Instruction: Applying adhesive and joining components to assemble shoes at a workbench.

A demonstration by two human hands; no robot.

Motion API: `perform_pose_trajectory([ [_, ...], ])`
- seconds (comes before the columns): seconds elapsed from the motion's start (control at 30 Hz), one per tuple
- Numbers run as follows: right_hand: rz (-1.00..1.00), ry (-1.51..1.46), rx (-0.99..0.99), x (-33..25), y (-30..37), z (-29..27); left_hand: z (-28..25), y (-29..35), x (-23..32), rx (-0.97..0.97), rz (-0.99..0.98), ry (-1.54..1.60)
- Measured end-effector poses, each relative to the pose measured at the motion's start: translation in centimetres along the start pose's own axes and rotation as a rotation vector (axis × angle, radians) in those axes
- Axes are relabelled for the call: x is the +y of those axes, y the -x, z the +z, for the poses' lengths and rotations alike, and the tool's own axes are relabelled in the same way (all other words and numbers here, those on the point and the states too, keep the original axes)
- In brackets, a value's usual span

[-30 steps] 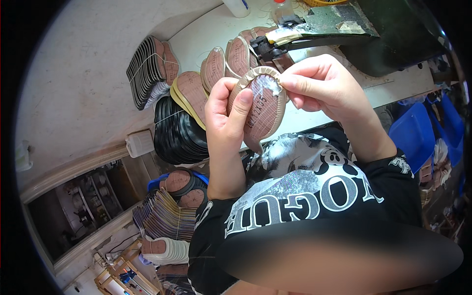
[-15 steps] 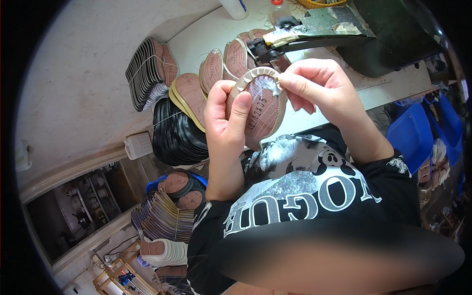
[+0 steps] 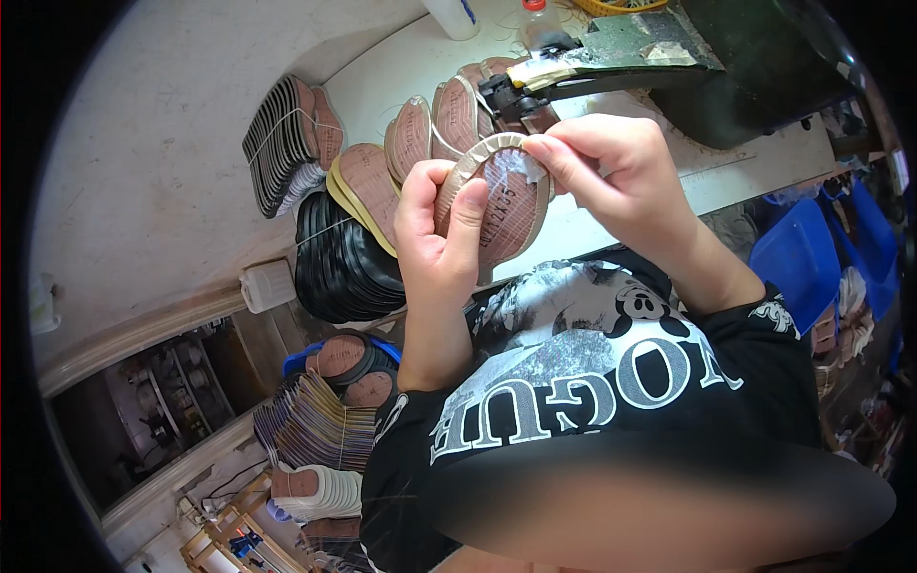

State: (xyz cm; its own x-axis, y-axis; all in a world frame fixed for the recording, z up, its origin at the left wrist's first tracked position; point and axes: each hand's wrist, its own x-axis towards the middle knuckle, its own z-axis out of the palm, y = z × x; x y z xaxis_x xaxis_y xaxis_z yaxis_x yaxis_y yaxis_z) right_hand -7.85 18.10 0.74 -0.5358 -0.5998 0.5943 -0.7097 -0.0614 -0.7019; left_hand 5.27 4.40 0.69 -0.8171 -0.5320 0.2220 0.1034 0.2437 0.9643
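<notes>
Held up in front of my chest is a brown shoe insole [image 3: 516, 224] with a pleated gold-beige edging around its rim and a whitish patch near its top. My left hand [image 3: 437, 215] grips its left side, thumb on the printed face and fingers behind. With thumb and forefinger, my right hand [image 3: 607, 167] pinches the pleated edging at the upper right of the rim. Just beyond the insole, the black head of a machine [image 3: 516, 100] stands on the white table [image 3: 382, 72]. More insoles [image 3: 411, 134] lie on the table behind my left hand.
Stacked black insoles [image 3: 349, 263] and a tied striped bundle [image 3: 287, 138] stand at the left. Below them lie more bundles [image 3: 320, 420]. A clear bottle with a red cap [image 3: 540, 21] is at the back. A blue chair [image 3: 798, 263] is at right.
My right hand has shifted slightly left along the rim, its pinch now nearer the top of the insole. The whitish patch looks flatter, and my left hand keeps its hold.
</notes>
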Motion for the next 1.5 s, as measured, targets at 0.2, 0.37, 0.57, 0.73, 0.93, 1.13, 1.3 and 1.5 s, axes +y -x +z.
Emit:
perform_pose_trajectory([
  [0.2, 0.650, -1.103, -0.311, 0.3, 0.3, -0.3, -0.3, -0.2, 0.2, -0.076, -0.084, 0.367],
  [0.37, 0.645, -1.083, -0.321, 0.4, 0.4, -0.6, 0.1, -0.1, 0.2, -0.038, -0.040, 0.352],
  [0.57, 0.621, -1.112, -0.379, 0.5, 0.0, -1.1, -0.4, 0.1, 0.9, -0.078, -0.064, 0.341],
  [0.73, 0.451, -0.899, -0.410, -0.2, -0.6, -2.2, -0.4, 0.4, 1.3, -0.050, -0.069, 0.298],
  [0.93, 0.307, -0.556, -0.382, -1.3, -0.9, -2.8, -0.5, 0.7, 0.8, -0.032, -0.022, 0.152],
  [1.13, 0.282, -0.493, -0.395, -1.0, -1.0, -2.9, -0.6, 0.7, 1.0, -0.135, -0.127, 0.152],
  [1.3, 0.280, -0.476, -0.480, -0.5, -1.5, -2.6, -0.9, 0.1, 2.1, -0.361, -0.255, 0.298],
  [1.5, 0.375, -0.628, -0.578, -0.5, -1.8, -1.7, -1.1, -0.8, 1.8, -0.383, -0.271, 0.286],
])
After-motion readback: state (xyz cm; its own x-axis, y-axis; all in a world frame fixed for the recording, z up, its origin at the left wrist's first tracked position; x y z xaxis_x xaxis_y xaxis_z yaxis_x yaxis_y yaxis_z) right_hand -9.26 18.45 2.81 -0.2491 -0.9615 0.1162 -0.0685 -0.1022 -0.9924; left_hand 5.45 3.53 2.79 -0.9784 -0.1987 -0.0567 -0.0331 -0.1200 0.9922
